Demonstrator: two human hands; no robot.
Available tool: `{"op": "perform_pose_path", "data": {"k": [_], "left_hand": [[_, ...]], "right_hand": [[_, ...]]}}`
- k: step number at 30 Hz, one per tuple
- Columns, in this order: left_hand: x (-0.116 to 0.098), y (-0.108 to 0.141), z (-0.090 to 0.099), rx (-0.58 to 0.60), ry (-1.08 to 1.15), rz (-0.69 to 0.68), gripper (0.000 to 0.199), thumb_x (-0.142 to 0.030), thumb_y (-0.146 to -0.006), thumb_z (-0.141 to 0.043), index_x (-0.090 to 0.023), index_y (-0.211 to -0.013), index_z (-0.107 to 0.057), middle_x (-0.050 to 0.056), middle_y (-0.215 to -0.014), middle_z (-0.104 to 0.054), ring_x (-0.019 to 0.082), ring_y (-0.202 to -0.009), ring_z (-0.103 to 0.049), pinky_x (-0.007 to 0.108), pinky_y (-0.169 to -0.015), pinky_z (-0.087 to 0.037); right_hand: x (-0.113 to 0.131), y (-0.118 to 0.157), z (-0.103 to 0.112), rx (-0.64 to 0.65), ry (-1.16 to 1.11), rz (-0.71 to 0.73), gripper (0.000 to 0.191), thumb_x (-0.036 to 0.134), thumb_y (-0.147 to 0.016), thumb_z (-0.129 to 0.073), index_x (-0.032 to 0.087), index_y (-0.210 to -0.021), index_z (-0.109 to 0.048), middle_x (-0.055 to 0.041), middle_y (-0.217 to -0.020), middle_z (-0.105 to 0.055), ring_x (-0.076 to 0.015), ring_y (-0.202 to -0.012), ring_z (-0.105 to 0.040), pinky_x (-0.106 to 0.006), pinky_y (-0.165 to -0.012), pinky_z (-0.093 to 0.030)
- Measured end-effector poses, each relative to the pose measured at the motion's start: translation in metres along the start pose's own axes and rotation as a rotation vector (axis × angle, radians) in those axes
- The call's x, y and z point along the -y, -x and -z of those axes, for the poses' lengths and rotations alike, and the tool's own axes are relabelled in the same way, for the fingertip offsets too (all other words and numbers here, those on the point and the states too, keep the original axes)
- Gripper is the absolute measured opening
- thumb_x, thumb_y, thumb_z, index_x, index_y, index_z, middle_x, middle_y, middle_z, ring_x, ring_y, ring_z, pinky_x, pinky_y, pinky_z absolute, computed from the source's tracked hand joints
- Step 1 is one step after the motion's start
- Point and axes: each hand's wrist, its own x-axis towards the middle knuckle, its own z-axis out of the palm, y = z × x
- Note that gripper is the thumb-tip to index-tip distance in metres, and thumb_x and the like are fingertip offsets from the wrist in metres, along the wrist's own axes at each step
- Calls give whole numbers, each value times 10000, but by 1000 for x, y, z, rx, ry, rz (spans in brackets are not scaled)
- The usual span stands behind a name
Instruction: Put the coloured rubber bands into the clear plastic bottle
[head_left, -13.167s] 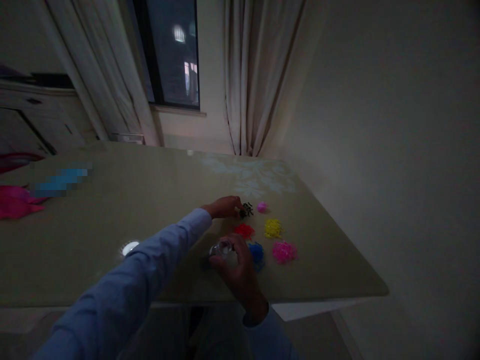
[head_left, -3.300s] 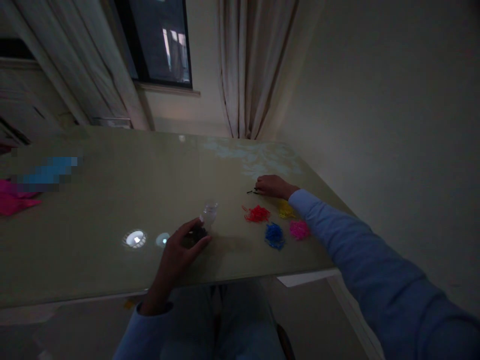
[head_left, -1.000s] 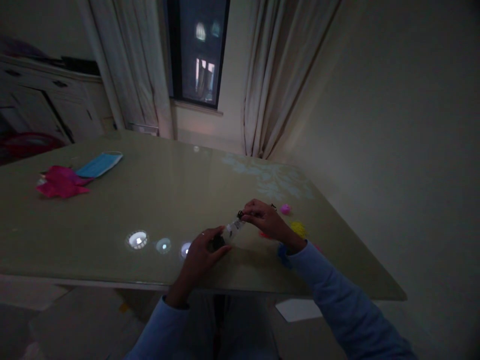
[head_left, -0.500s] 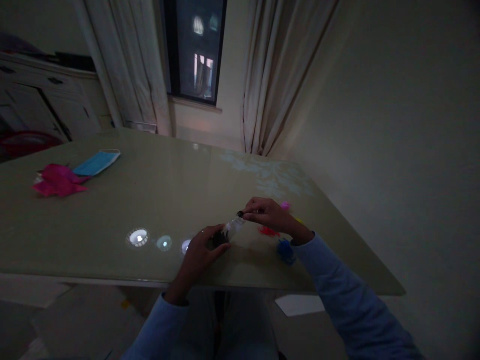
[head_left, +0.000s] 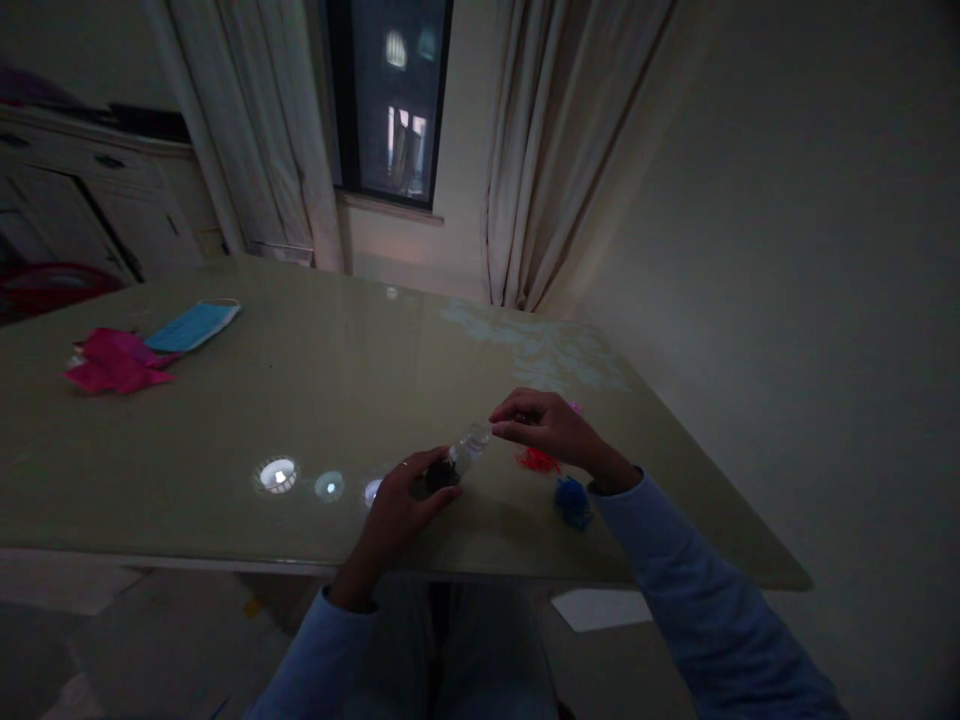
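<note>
A small clear bottle (head_left: 471, 446) with dark stuff in its lower part lies tilted in my left hand (head_left: 409, 505), its neck pointing up and to the right. My right hand (head_left: 536, 425) is just beyond the bottle's mouth, thumb and fingertips pinched together; anything between them is too small to make out. Beneath and beside the right hand, a red stringy bundle (head_left: 538, 460) and a blue one (head_left: 572, 502) rest on the table. A bit of pink (head_left: 574, 407) shows behind the right hand.
On the left of the glossy table (head_left: 337, 370) lie a crumpled magenta cloth (head_left: 120, 362) and a blue face mask (head_left: 196, 326). The table's front edge runs just below my hands. A wall bounds the right side, with curtains and a window behind.
My right hand has moved slightly right and up from the bottle's mouth. The dark piece that was at its fingertips no longer shows there. The left hand still holds the bottle.
</note>
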Motion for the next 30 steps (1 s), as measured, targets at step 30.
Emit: {"op": "perform_pose_path", "data": {"k": [30], "left_hand": [[-68, -74, 15, -75, 62, -50, 465, -556, -828, -644, -169, -1079, -708, 121, -1085, -746, 228, -954, -702, 354, -811, -580]], "right_hand": [[-36, 73, -100, -743, -859, -232, 440, 507, -686, -826, 220, -994, -699, -66, -1008, -733, -233, -917, -693, -352, -762, -572]]}}
